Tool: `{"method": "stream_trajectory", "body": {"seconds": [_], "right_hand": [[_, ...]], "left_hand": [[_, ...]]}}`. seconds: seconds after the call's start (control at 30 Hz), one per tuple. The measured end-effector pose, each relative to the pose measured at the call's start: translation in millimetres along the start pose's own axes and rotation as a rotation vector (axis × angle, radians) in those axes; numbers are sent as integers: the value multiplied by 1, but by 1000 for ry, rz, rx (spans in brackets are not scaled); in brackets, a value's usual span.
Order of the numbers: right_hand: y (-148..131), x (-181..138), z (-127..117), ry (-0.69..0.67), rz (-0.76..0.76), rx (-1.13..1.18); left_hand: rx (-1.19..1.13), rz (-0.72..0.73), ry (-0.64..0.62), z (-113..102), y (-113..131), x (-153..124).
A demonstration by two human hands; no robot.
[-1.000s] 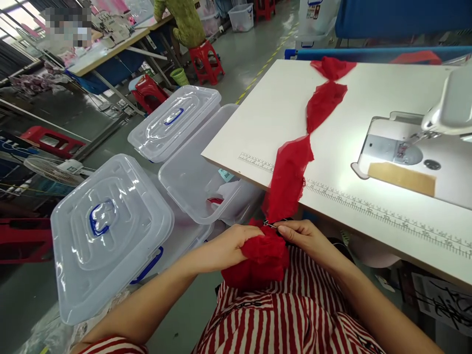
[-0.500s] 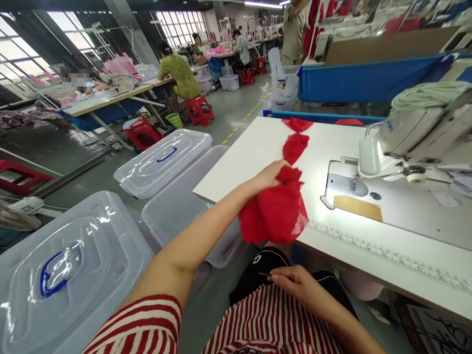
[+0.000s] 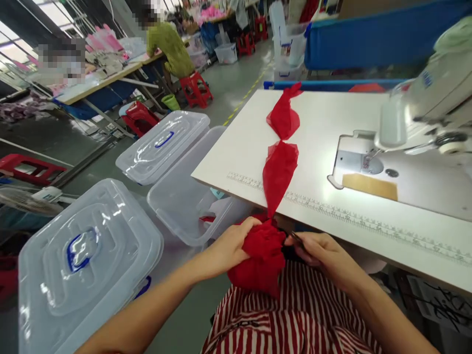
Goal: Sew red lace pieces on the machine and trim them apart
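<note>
My left hand [image 3: 230,248] is closed around a bunch of red sheer fabric [image 3: 258,268] in front of the table edge, above my lap. From this bunch a chain of red fabric pieces [image 3: 280,169] runs up over the edge and across the white tabletop, pinched narrow where one piece meets another. Close to the right side of the bunch, my right hand [image 3: 313,248] grips small dark thread snips [image 3: 297,240], mostly hidden by the fingers. The sewing machine [image 3: 401,123] stands on the table to the right, its needle area away from both hands.
A ruler strip [image 3: 346,216] runs along the front of the white table [image 3: 228,152]. To the left are an open clear bin [image 3: 177,196] and lidded clear bins [image 3: 92,265]. Farther back, a person in a green top [image 3: 169,49] sits on a red stool [image 3: 195,91].
My left hand has drawn the red fabric down off the tabletop toward my lap, pulling the chain nearer. My right hand has risen with the snips to beside the bunch.
</note>
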State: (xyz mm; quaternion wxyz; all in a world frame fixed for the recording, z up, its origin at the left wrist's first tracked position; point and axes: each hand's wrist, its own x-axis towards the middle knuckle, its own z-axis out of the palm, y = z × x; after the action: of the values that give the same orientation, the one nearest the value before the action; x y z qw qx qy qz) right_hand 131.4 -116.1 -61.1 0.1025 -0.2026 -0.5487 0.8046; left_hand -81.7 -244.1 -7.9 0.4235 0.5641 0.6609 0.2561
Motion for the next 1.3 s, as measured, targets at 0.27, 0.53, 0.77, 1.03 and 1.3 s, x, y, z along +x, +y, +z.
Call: {"method": "stream_trajectory", "body": {"seconds": [0.27,0.53,0.77,1.03,1.3], "right_hand": [[33,24,17,-67,163,-84],[27,34,24,-42,114,-134],[42,31,16,-66,89,-215],[39,15,20,-186,51,-537],[-12,-10,1,-619,-25,-314]], "left_hand": [[-58,-108,-2,21,-20,-38],[3,-111,-21,29,-25,-40],[-100,141,-118,-44,40,-3],[219,102,245,-82,56,161],[276,197,123,-51,25,94]]}}
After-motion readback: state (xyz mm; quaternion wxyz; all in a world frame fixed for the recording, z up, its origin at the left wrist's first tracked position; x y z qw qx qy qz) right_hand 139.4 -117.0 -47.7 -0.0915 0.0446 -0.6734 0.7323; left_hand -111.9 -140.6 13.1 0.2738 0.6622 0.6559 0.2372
